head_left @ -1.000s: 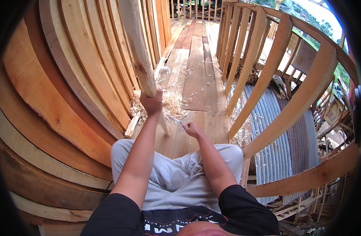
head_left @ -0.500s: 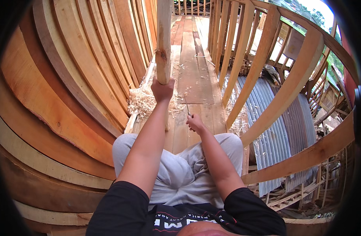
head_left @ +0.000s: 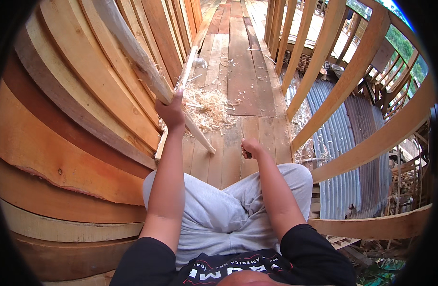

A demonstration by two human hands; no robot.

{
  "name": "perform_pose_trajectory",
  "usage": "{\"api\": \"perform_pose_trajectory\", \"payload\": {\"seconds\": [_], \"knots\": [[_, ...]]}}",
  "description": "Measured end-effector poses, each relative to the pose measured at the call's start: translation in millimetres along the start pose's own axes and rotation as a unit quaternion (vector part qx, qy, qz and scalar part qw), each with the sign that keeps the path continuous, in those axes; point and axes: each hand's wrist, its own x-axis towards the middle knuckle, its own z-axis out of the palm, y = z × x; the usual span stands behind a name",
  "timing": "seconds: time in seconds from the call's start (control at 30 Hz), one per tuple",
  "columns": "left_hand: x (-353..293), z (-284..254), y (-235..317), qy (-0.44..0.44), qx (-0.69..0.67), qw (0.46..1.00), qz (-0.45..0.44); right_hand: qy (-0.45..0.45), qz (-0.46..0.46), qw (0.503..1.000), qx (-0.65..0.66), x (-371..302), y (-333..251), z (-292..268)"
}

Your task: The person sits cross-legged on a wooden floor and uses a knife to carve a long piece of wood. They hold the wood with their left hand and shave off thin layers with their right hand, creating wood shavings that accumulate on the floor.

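My left hand (head_left: 171, 112) is wrapped round a long, pale wooden pole (head_left: 142, 66). The pole slants from the upper left, and its lower end stands on the plank floor in front of my crossed legs. My right hand (head_left: 253, 148) is a closed fist above the planks, to the right of the pole and apart from it. In that fist is a knife, whose dark handle end (head_left: 248, 155) shows below the fingers; its thin blade cannot be made out now. Curled wood shavings (head_left: 207, 108) lie heaped just beyond the pole.
A wall of upright boards (head_left: 76, 138) curves along my left. To the right runs a railing of wooden balusters (head_left: 359, 159), with corrugated metal sheets (head_left: 340, 186) and scrap timber below it. The plank walkway (head_left: 243, 90) stretches ahead, dotted with shavings.
The pole's upper part has tilted from upright to the left, and my left hand has shifted left with it. My right hand has turned and moved slightly right; the blade no longer shows.
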Motion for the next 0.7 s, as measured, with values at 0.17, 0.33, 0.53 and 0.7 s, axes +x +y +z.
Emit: {"api": "perform_pose_trajectory", "payload": {"seconds": [0.17, 0.33, 0.53, 0.7], "knots": [[4.7, -27.7, 10.6, 0.043, -0.022, 0.999, -0.015, -0.104, -0.052, 0.990, -0.079, -25.8, -30.0, 28.7], [-1.2, -35.7, 8.7, 0.038, -0.010, 0.999, -0.024, -0.112, -0.131, 0.985, -0.004, -75.4, -64.1, 57.6], [-4.3, -16.4, -3.2, 0.066, -0.009, 0.997, -0.039, 0.012, -0.298, 0.945, -0.136, -65.3, -58.4, 84.1], [-3.9, -16.7, -5.4, 0.068, -0.010, 0.997, -0.016, -0.023, -0.102, 0.938, -0.330, -11.8, -20.2, 84.6]]}}
